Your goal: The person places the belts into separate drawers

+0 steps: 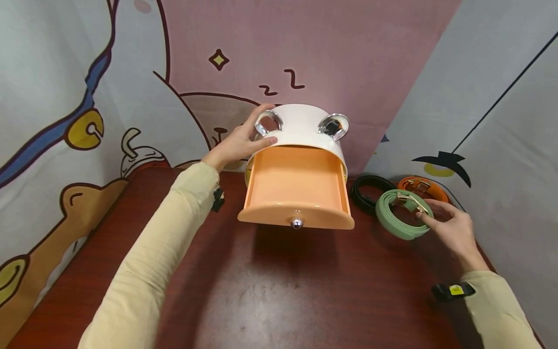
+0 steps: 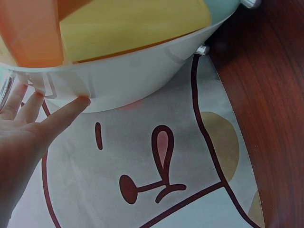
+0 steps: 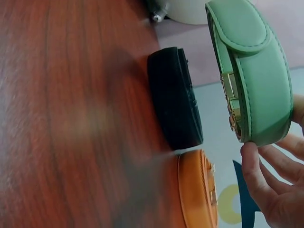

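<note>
A white rounded drawer box (image 1: 301, 116) with two silver ear-like loops stands at the back of the table. Its orange drawer (image 1: 296, 213) is pulled out towards me and has a silver knob. My left hand (image 1: 241, 140) rests on the box's left side near one loop, thumb and fingers spread against the white shell (image 2: 123, 85). At the right, my right hand (image 1: 453, 230) pinches a coiled green belt (image 1: 403, 228) between thumb and fingers. The belt's gold buckle (image 3: 230, 99) shows inside the coil, which is held up off the table.
A coiled black belt (image 3: 173, 99) and a coiled orange belt (image 3: 194, 190) lie on the reddish-brown table (image 1: 261, 291), behind the green one. A cartoon-printed cloth (image 1: 348, 48) hangs right behind the box and along both sides.
</note>
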Demonstrator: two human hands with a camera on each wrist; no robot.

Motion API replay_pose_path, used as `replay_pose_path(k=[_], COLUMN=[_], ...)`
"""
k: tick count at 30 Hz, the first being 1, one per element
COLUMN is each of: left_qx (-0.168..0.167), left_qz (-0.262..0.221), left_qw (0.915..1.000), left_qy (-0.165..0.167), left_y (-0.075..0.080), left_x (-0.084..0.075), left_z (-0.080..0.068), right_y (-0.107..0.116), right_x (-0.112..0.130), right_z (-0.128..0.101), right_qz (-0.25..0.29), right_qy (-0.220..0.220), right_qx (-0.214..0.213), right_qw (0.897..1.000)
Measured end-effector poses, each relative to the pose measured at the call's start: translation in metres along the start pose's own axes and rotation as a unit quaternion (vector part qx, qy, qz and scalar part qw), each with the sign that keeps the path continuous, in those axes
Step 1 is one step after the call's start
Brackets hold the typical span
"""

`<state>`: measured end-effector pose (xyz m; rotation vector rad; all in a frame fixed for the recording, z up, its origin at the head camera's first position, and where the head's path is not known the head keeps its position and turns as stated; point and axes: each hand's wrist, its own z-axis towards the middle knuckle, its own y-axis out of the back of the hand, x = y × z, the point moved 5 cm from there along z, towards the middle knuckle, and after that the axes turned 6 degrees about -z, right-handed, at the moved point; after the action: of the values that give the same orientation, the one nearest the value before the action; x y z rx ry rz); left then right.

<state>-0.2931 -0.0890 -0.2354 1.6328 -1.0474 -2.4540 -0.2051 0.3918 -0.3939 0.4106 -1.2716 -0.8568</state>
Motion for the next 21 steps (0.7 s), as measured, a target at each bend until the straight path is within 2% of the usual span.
replay_pose_path(k=[12,21], left_qx=[0.000,0.000], left_qz=[0.000,-0.002], left_qw=[1.0000,1.0000], left_qy=[-0.001,-0.001], left_y=[0.000,0.000], left_x=[0.001,0.000], left_z=[0.001,0.000], right_y=[-0.001,-0.001], right_x=[0.025,0.039], right_z=[0.005,0.009], right_qz=[0.013,0.001], right_qy=[0.027,0.022], right_qx=[-0.002,0.004], right_qw=[1.000,1.000])
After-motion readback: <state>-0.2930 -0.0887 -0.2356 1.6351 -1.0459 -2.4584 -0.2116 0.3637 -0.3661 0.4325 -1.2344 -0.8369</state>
